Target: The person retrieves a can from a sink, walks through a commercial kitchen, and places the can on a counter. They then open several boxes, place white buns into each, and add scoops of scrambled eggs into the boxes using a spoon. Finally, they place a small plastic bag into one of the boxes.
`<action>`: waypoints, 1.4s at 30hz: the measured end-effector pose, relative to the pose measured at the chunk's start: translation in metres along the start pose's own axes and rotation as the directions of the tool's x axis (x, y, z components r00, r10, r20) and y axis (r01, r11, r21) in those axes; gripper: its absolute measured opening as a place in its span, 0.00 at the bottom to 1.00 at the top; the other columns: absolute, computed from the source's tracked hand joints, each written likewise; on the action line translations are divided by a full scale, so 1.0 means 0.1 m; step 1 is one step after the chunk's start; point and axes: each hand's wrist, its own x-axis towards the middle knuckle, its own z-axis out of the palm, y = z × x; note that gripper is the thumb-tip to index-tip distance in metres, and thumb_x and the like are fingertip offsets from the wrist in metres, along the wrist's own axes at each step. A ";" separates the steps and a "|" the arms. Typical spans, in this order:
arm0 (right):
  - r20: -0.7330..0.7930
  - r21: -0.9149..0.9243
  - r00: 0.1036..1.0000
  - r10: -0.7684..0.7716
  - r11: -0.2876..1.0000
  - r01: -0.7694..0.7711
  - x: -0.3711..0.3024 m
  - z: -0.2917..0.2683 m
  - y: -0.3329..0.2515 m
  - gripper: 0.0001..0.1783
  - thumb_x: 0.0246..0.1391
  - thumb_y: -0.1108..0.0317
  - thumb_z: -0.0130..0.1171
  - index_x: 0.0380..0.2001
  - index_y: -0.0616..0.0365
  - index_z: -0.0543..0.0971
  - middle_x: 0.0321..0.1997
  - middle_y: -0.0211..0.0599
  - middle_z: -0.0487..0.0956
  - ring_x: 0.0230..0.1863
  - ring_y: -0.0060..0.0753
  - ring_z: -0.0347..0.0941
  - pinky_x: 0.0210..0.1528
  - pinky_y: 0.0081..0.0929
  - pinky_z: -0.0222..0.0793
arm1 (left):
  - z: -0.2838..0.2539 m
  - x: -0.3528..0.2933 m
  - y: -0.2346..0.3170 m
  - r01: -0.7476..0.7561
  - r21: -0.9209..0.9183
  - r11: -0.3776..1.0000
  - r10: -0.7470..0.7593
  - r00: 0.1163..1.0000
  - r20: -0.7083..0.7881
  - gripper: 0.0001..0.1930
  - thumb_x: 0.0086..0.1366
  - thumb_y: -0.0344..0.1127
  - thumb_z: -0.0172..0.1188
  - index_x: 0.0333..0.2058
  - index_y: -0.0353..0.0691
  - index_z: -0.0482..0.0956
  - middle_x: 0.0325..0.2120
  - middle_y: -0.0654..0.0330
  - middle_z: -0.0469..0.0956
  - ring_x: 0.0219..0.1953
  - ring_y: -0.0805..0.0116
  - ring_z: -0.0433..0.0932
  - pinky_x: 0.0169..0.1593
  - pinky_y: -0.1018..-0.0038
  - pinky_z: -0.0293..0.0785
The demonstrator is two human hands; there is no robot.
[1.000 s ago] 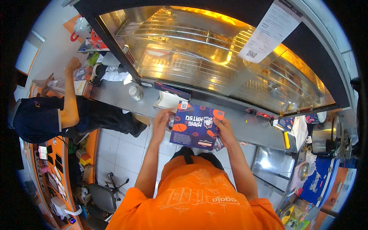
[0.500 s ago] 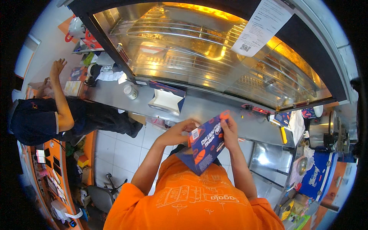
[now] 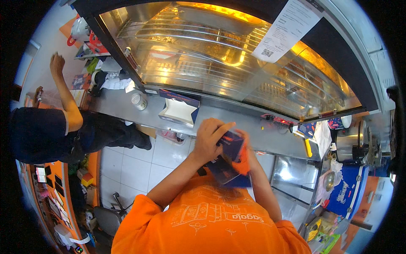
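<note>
Gripping with left hand [image 3: 208, 139], fingers bent over the left side of a navy paperboard carton [image 3: 228, 175]. Got right hand [image 3: 244, 138] up against its right side, but too motion-smeared and too hidden behind the bright orange flap [image 3: 242, 160] to say how tightly closed, so can't tell there. Holding the carton off the surface, between the orange shirt [image 3: 211, 211] and the steel counter [image 3: 241, 115].

Looks roughly halfway folded, at a guess: bent at the creases into angled panels, but not squared up yet, with the orange flap sticking out loose. Compare with the white-lined carton [image 3: 177, 111], already boxy, standing open on the far side of the counter, to the left.

Materials-wise: thin, stiff-looking card, smooth outside and flat-panelled wherever not blurred. Farther off, dull grey metal, then glass on the heated display cabinet [image 3: 220, 55], with thin wire racks lit amber. Left of the open carton, a squat pale cylindrical tub [image 3: 138, 101]. Down low, slightly shiny white floor tiles [image 3: 139, 165].
</note>
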 end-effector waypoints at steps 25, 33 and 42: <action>0.786 -0.336 0.606 0.117 0.905 0.261 -0.43 -0.64 -0.44 0.28 0.44 0.55 0.77 0.45 0.59 0.81 0.47 0.39 0.80 0.54 0.39 0.73 0.57 0.35 0.67 | -0.11 -0.06 -0.24 -0.267 0.042 0.963 0.239 0.913 0.331 0.16 0.57 0.38 0.70 0.44 0.42 0.84 0.40 0.56 0.77 0.45 0.60 0.75 0.50 0.64 0.68; 0.638 -0.505 0.758 0.137 0.818 0.277 -0.51 -1.00 -0.74 0.25 0.35 0.53 0.81 0.27 0.59 0.79 0.41 0.39 0.75 0.47 0.41 0.71 0.49 0.33 0.68 | -0.35 -0.27 -0.16 0.688 -0.522 0.504 0.098 0.555 0.826 0.19 0.56 0.53 0.71 0.30 0.41 0.82 0.34 0.61 0.81 0.43 0.58 0.78 0.63 0.59 0.62; 0.639 -0.714 0.691 -0.338 0.072 0.696 0.85 -1.08 0.39 0.13 0.46 0.64 0.66 0.36 0.57 0.83 0.58 0.44 0.75 0.65 0.47 0.66 0.67 0.43 0.60 | 0.25 -0.29 -1.30 -0.218 0.125 0.968 0.111 0.815 0.569 0.11 0.58 0.34 0.68 0.40 0.42 0.82 0.37 0.59 0.81 0.48 0.61 0.79 0.70 0.52 0.57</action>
